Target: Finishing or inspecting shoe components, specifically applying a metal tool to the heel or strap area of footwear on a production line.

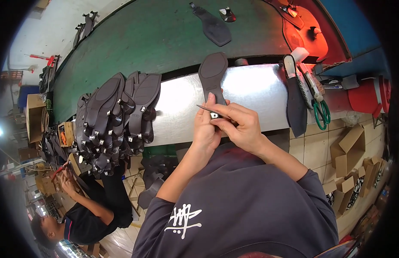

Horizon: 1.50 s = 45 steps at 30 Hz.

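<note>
Nearest you, your dark grey sleeves rise from the lower edge toward your two hands, which meet over the front edge of the shiny metal bench top [251,92]. Going left to right: a heap of dark sandal soles with small metal buckles [115,122] is stacked at the left end of the bench top. Then your left hand [206,129] cups the heel end of a single dark shoe sole [212,73], thumb lying up along it, the sole's toe reaching toward the back edge. Your right hand [239,124] pinches a thin metal tool [206,109] between thumb and forefinger, its tip across the sole's heel, next to a small buckle-like fitting. The sole looks light, thin and flexible, probably rubbery rather than slippery, so it would likely bend if held by the toe; supporting the narrow heel close to the fitting seems the steadiest hold. Farther right another dark sole [296,109] and green-handled scissors [322,112] hang over the front edge near the right end.
</note>
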### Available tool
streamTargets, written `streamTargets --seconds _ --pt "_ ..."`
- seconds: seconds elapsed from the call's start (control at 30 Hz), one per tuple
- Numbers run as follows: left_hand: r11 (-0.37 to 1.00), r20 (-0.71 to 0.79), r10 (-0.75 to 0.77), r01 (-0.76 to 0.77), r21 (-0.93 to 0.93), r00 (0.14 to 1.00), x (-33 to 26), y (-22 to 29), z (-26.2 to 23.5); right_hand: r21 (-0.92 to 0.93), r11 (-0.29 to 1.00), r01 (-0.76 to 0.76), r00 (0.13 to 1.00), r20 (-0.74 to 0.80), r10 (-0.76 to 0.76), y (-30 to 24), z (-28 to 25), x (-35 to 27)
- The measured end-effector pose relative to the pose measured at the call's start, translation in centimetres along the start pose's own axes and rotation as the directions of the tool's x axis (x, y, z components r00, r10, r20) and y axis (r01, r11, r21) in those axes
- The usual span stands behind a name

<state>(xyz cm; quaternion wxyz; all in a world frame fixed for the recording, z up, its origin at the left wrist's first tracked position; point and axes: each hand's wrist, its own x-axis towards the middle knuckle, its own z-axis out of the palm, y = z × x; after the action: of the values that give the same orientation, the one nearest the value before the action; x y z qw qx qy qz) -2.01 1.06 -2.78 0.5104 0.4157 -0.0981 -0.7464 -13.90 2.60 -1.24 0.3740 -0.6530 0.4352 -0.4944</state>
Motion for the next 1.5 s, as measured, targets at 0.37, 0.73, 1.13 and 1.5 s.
streamTargets --seconds 0.37,0.73,1.13,1.5 --pt "0.994 0.352 -0.108 0.098 0.046 0.930 -0.7 2.2 -0.3 0.522 0.709 -0.474 0.872 0.166 0.461 0.0 -3.7 1.2" --pt "0.999 0.239 0.017 -0.025 0.029 0.971 0.0 2.1 -2.0 0.478 0.665 -0.574 0.816 0.259 0.518 -1.3 -4.6 -1.5" --pt "0.989 0.292 0.133 -0.145 0.023 0.947 -0.7 0.8 -2.5 0.636 0.265 -0.725 0.662 0.538 0.522 -1.5 -3.9 -1.5" --pt "0.981 0.305 0.103 -0.147 0.125 0.947 -0.8 1.1 -2.3 0.635 0.362 -0.682 0.702 0.431 0.567 -1.4 -3.7 -2.1"
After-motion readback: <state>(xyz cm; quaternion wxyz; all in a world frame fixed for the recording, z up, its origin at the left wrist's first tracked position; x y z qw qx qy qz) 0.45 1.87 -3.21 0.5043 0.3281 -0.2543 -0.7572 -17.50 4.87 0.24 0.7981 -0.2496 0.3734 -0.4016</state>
